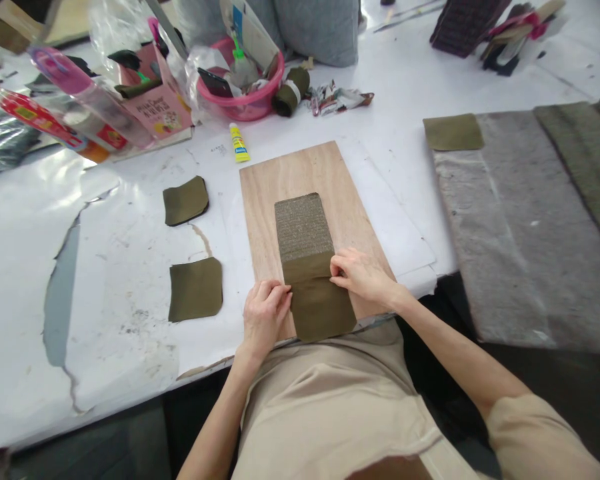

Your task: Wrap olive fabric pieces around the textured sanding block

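Head | right hand (364,275) pinches olive fabric (324,311) | pink basket (257,109): green-tipped bottle (243,72)

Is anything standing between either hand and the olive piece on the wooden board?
Nothing visible: the left hand and right hand are at opposite side edges of the olive piece. The yellow tube lies off the wooden board.

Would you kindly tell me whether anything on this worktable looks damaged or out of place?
Yes, the white table covering is torn at the left: a long, ragged gap exposes a grey-blue surface, unlike the white around it. Dark smudges also mark the covering left of the nearer loose olive piece.
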